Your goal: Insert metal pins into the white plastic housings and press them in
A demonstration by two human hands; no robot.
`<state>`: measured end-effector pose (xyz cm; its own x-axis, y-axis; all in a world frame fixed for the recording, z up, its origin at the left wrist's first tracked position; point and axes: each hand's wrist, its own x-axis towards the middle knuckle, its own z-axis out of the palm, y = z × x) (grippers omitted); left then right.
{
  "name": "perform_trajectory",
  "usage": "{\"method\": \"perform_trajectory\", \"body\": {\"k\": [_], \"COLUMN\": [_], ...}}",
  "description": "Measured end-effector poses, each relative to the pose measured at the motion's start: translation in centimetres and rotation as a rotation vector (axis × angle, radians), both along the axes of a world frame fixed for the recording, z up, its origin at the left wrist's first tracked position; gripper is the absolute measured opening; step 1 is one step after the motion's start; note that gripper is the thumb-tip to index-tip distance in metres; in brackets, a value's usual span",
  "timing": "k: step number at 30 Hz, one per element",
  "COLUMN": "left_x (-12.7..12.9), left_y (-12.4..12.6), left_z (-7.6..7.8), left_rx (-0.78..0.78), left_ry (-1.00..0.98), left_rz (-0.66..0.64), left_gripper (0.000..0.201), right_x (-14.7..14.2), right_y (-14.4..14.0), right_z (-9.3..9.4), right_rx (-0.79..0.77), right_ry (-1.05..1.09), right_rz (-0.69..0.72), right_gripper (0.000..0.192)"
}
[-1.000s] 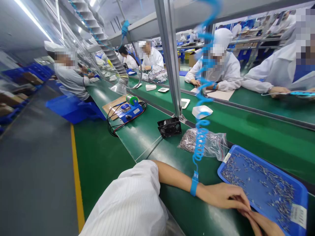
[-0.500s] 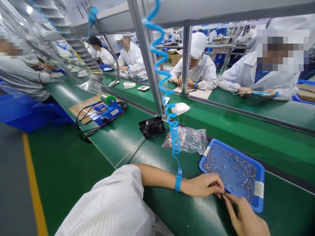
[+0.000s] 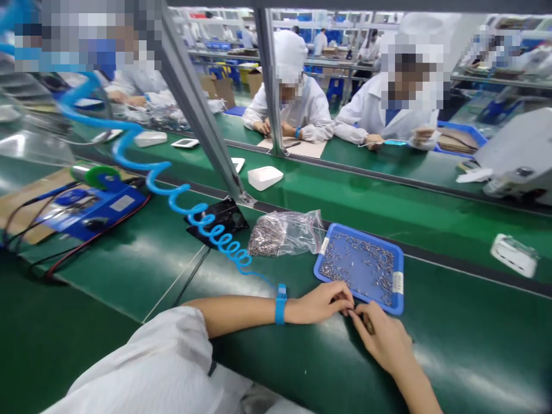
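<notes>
Two hands met at the near edge of one shallow blue plastic tray point(image 3: 390, 261).
The left hand point(image 3: 321, 302) and right hand point(image 3: 383, 339) pinched together on something too small to tell; one clear bag of metal parts point(image 3: 284, 232) lay just beside the tray, with bare green surface point(image 3: 474, 339) on the tray's other side.

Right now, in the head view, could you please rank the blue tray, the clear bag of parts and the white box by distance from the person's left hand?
1. Blue plastic tray, touching left hand.
2. Clear plastic bag of small metal parts, behind.
3. White rectangular box, far behind.
</notes>
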<state>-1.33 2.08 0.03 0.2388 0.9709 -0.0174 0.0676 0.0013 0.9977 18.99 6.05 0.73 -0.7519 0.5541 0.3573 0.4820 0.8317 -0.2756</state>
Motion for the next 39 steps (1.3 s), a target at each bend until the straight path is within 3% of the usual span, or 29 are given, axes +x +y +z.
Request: {"method": "perform_trajectory", "body": {"k": [17,26,39], "left_x": [-0.6,-0.9,-0.8], "left_y": [0.4,0.3,0.4], "left_z": [-1.3,-1.3,-0.7], "left_rx": [-0.039,-0.052,-0.012], "left_ry": [0.136,0.176,0.268], "left_rz": [-0.071,-0.103,-0.151], "left_gripper": [0.017,0.02,0.02], "right_x": [-0.8,-0.5,-0.6], "right_y": [-0.1,0.1,-0.1], "right_z": [0.3,-0.3,0.1], "right_rx": [-0.188,-0.102,-0.115], "right_ry": [-0.234,-0.174,-0.238], "right_rz": [-0.028,0.001,-0.009], "right_gripper": [0.017,0.019,0.016]}}
